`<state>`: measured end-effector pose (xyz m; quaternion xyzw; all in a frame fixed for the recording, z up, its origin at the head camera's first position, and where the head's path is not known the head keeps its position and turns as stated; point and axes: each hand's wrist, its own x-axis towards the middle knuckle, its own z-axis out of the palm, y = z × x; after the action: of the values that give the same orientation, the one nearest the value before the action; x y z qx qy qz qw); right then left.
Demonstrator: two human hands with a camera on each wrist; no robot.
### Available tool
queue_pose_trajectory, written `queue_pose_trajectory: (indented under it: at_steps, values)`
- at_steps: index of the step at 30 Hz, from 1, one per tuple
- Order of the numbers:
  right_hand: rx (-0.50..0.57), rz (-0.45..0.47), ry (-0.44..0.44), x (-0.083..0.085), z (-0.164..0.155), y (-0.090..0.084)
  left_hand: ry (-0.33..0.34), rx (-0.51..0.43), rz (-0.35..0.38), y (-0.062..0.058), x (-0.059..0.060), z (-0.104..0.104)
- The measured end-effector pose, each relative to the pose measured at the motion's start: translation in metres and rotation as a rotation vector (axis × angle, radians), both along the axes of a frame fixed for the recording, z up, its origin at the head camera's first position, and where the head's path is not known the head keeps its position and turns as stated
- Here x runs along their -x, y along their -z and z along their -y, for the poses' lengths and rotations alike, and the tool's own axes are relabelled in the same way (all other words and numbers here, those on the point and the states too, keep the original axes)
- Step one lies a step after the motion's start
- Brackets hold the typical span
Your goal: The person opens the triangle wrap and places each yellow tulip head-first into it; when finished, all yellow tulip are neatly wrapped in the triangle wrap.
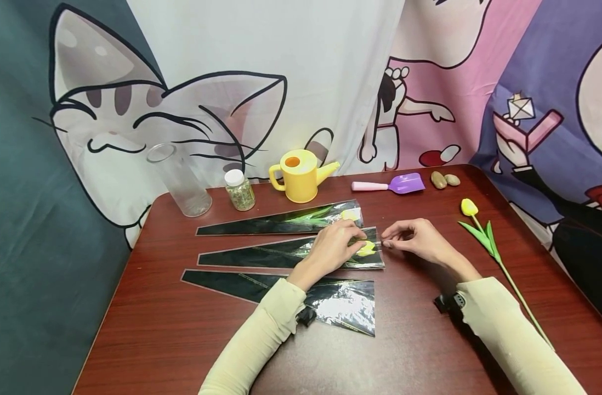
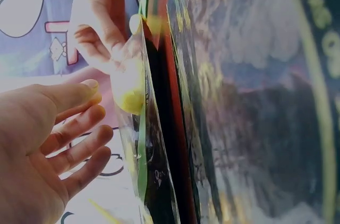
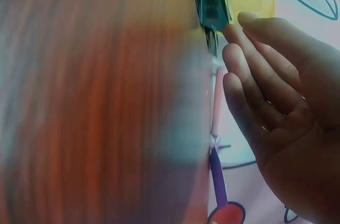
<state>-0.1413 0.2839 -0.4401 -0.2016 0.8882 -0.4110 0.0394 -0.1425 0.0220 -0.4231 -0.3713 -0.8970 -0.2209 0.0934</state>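
While your left hand (image 1: 333, 244) hangs loose | right hand (image 1: 418, 239): can't tell grip | 3 sleeves (image 1: 342, 304), 2 bagged tulips (image 1: 367, 249), 1 bare tulip (image 1: 494, 248) right

Cartoon-printed curtains (image 1: 321, 38) hang behind a glossy red-brown table (image 1: 143, 323), probably wooden

No legible text; pale print (image 2: 331, 46) on a plastic sleeve (image 2: 255, 128), blurred.
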Motion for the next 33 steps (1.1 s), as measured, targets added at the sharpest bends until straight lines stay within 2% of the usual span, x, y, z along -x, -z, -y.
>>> queue_pose_trajectory:
  at_steps: [9,13,17,21,27,33]
  values:
    - [0.024,-0.029,0.046,-0.004,-0.016,-0.002,0.003,-0.022,-0.016,0.0,0.0,0.004]
    - [-0.041,-0.072,0.103,-0.009,-0.022,-0.006,0.003,-0.018,-0.019,-0.001,-0.001,0.006]
    - [-0.124,-0.125,0.198,-0.016,-0.034,-0.011,0.005,-0.014,-0.015,-0.002,-0.004,0.007]
    - [-0.184,-0.164,0.297,-0.03,-0.053,-0.019,0.019,-0.01,-0.02,-0.002,-0.009,0.009]
    - [-0.255,-0.179,0.41,-0.061,-0.085,-0.026,0.051,0.021,-0.069,0.0,-0.019,0.013]
    - [-0.328,-0.186,0.539,-0.089,-0.113,-0.027,0.13,0.047,-0.041,0.0,-0.036,0.023]
